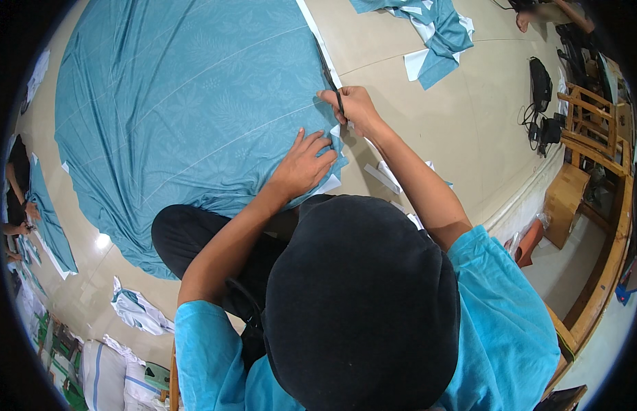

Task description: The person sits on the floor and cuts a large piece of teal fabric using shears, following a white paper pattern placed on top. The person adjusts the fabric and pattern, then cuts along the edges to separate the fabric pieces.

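Observation:
A wide sheet of teal fabric (pixel 195 103) with a faint leaf pattern and thin pale lines spreads over the floor in front of me. My right hand (pixel 356 109) is closed round the handles of dark scissors (pixel 327 67). Their blades point away from me and lie along the fabric's right edge, beside its white border (pixel 311 19). Just nearer to me, my left hand (pixel 303 164) rests on the fabric with its fingers spread, holding nothing. Small white-backed corners of cloth (pixel 330 183) stick out by that hand.
White strips (pixel 383 178) lie under my right forearm. Teal and white pieces (pixel 435 41) lie at the far right. A black bag (pixel 540 83) and wooden frame (pixel 592 123) stand right. Another person's hands (pixel 32 211) are by fabric at left; white sacks (pixel 104 375) stand near left.

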Tool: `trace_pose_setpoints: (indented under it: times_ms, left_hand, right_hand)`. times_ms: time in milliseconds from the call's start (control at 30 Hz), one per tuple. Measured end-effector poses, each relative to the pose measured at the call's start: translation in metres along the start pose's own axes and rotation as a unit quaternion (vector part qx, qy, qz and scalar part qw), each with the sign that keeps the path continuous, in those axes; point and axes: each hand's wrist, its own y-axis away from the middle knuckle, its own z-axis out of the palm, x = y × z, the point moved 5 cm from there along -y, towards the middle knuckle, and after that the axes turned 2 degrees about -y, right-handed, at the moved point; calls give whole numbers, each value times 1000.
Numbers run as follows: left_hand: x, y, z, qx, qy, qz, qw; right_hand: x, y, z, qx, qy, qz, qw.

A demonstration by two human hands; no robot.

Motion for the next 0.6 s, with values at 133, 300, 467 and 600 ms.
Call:
trace_pose_setpoints:
  times_ms: [133,300,467,600]
  left_hand:
    - [0,0,-1,0,1,0,1000]
    - [0,0,0,-4,2,-4,1000]
    - [0,0,0,-9,0,-5,1000]
    - [0,0,0,-4,0,-2,1000]
  right_hand:
    - [-5,-6,4,4,-4,-6,1000]
    - [-8,-9,4,2,-4,-3,1000]
    - [-6,-12,5,15,-1,4,1000]
    - [-4,-14,3,14,3,-6,1000]
